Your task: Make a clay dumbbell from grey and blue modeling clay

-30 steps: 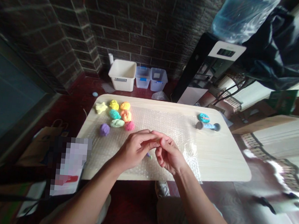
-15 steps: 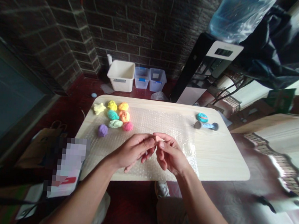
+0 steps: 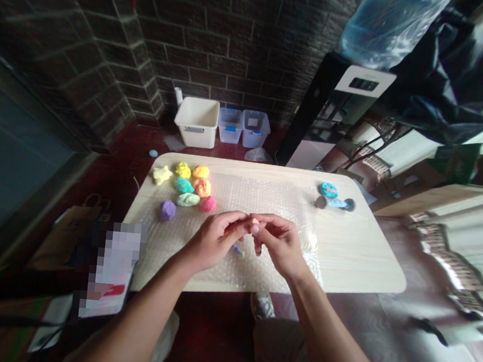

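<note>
"What's around the hands?"

"Pale worktop (image 3: 361,264), bubble wrap (image 3: 274,195) across it, small roller (image 3: 336,204) at 2 o'clock, clay lumps (image 3: 192,191) at 10 o'clock."

"And the grip?"

"Left grip (image 3: 215,240), right grip (image 3: 280,243): both narrow, pinching one peach clay bit (image 3: 255,221) together; striped clay crumb (image 3: 237,250) just below, at 7 o'clock."

Peach clay bit (image 3: 255,221), yellow clay star (image 3: 161,175), pink clay ball (image 3: 208,203), bubbled clear wrap (image 3: 265,197)
</note>
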Action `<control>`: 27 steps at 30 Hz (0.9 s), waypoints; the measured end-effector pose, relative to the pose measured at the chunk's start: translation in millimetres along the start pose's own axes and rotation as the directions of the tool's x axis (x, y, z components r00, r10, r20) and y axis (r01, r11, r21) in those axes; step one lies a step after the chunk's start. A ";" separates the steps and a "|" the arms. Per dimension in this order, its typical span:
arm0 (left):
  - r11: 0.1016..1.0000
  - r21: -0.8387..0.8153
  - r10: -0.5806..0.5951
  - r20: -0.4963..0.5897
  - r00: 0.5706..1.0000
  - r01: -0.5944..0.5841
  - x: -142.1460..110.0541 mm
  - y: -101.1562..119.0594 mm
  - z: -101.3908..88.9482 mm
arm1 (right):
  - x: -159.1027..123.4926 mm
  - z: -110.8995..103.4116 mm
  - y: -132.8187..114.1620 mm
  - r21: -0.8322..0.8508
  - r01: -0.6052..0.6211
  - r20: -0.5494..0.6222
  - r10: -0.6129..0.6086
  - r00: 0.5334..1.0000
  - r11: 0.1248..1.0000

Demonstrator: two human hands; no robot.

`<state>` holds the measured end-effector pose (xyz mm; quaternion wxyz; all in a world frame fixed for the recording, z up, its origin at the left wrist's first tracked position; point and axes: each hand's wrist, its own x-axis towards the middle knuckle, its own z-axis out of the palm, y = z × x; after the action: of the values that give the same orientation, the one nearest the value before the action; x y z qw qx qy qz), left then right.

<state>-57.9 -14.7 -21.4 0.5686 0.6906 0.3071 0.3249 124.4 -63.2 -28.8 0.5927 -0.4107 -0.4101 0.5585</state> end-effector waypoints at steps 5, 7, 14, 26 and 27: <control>0.999 -0.036 0.030 -0.005 1.000 -0.030 0.0 -1.3 1.3 | -0.8 -2.8 -0.5 -0.003 -0.002 0.052 0.002 0.999 1.000; 0.998 0.004 0.057 -0.051 0.997 -0.057 0.4 -0.9 2.1 | -1.3 -4.0 -0.3 0.009 0.012 0.053 -0.013 0.999 1.000; 0.933 0.281 0.261 -0.104 0.960 -0.223 0.4 1.4 0.3 | -1.5 -1.4 2.5 -0.020 0.033 -0.002 -0.033 0.999 0.999; 0.991 0.068 0.122 -0.143 0.982 -0.113 -2.2 -11.1 3.1 | 2.1 -1.8 2.4 0.024 -0.049 -0.056 0.051 0.997 0.999; 0.992 0.083 0.109 -0.146 0.983 -0.098 -2.0 -10.8 2.9 | 2.4 -2.3 2.4 0.024 -0.043 -0.067 0.045 0.997 0.999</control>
<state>-57.3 -16.2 -32.6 0.4997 0.7000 0.3248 0.3934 125.8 -60.7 -31.7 0.5983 -0.4314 -0.3745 0.5618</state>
